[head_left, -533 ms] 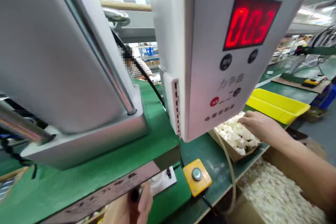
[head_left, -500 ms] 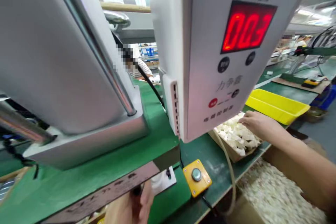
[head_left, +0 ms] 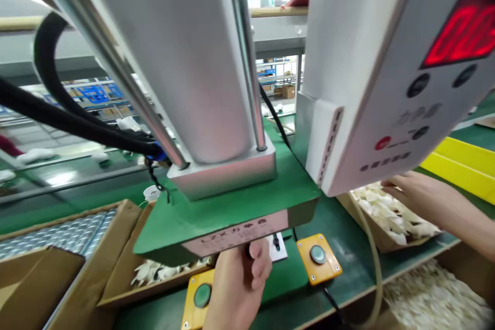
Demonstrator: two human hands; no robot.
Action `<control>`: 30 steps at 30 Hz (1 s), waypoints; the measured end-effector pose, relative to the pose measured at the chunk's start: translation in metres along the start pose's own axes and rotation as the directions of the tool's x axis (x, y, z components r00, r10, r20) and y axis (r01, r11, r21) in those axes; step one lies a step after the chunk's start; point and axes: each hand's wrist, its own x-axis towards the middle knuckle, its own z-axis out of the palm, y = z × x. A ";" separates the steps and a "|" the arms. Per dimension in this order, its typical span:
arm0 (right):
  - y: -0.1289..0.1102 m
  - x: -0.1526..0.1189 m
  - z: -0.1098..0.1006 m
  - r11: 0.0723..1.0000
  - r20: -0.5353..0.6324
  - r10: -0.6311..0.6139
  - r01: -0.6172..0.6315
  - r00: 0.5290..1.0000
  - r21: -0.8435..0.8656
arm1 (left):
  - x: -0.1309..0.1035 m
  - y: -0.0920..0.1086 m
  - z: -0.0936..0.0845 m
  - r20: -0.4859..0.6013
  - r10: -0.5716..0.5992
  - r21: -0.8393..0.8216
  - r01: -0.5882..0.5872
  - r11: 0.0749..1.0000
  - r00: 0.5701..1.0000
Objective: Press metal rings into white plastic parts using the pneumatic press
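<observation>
My left hand (head_left: pixel 244 281) is under the green press head (head_left: pixel 232 206), its fingers curled closed around something dark that is mostly hidden. Beside those fingers lies a white slotted plate (head_left: pixel 277 247) on the press base. My right hand (head_left: pixel 415 193) is at a cardboard box of thin off-white pieces (head_left: pixel 390 214), fingers bent down and drawn together over them. The control box partly covers its fingertips, so what they grip cannot be made out. A yellow box with a green button (head_left: pixel 201 296) sits left of my left wrist, and another yellow button box (head_left: pixel 319 259) is to the right.
A white control box (head_left: pixel 371 113) with a red display hangs between my hands. At the left stand a carton of silvery cylinders (head_left: pixel 77 234) and a box with more pale pieces (head_left: pixel 162 272). Beyond my right hand is a yellow tray (head_left: pixel 464 167). A hose (head_left: pixel 373 252) hangs at the table edge.
The view has swung left, so the press and control box appear further right. My left hand remains under the press head. My right hand stays at the box of pieces.
</observation>
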 end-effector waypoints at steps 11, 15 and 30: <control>-0.240 0.005 0.000 0.787 0.102 -0.491 0.390 0.865 0.478 | -0.042 -0.002 -0.037 -0.270 0.254 0.254 -0.185 0.949 0.929; -0.257 0.014 -0.003 0.781 0.128 -0.582 0.508 0.803 0.363 | -0.052 -0.003 -0.052 -0.338 0.248 0.301 -0.145 0.943 0.908; -0.198 -0.043 0.029 0.876 0.169 -0.318 0.220 0.933 0.430 | -0.064 0.000 -0.106 -0.248 0.624 0.943 0.036 0.332 0.741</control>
